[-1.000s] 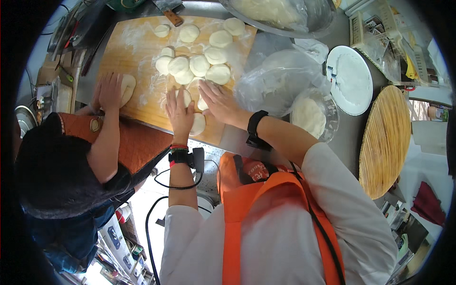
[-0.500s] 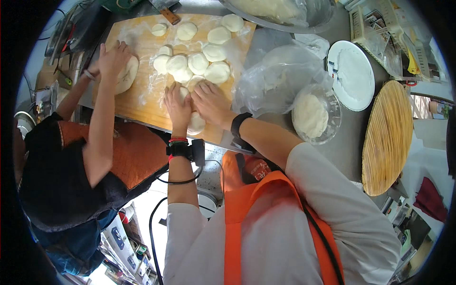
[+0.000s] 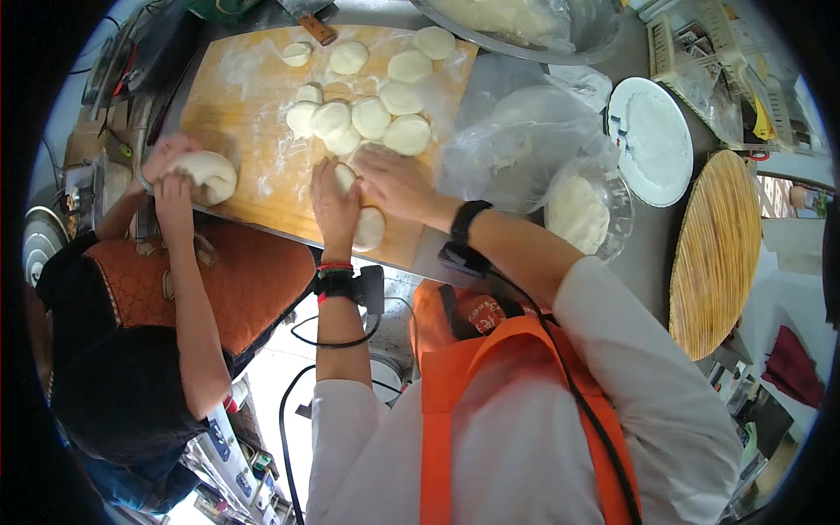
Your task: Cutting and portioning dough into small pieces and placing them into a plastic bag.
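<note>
My left hand (image 3: pixel 334 203) is at the front middle of the floured wooden board (image 3: pixel 238 79), its fingers curled on a small pale dough round (image 3: pixel 346 178). My right hand (image 3: pixel 394 182) is just beside it, blurred, with its fingertips near the same dough; its grip cannot be made out. Another dough round (image 3: pixel 369 231) lies just below my hands. Several flattened rounds (image 3: pixel 370 117) cluster behind them. At the board's left, a co-worker's hands (image 3: pixel 173 194) press a larger dough lump (image 3: pixel 210 175).
A co-worker (image 3: pixel 131 376) stands close on my left. At right are a clear plastic bag (image 3: pixel 507 131), a bowl of dough (image 3: pixel 577 217), a white plate (image 3: pixel 650 140) and a round bamboo tray (image 3: pixel 713 249). A large metal basin (image 3: pixel 584 44) and a wooden-handled scraper (image 3: pixel 317 28) lie at the back.
My hands have drawn together over the front dough round, the left one's fingers curling. The co-worker's hands rose up the board, then came back down, with the dough lump now more rounded and folded.
</note>
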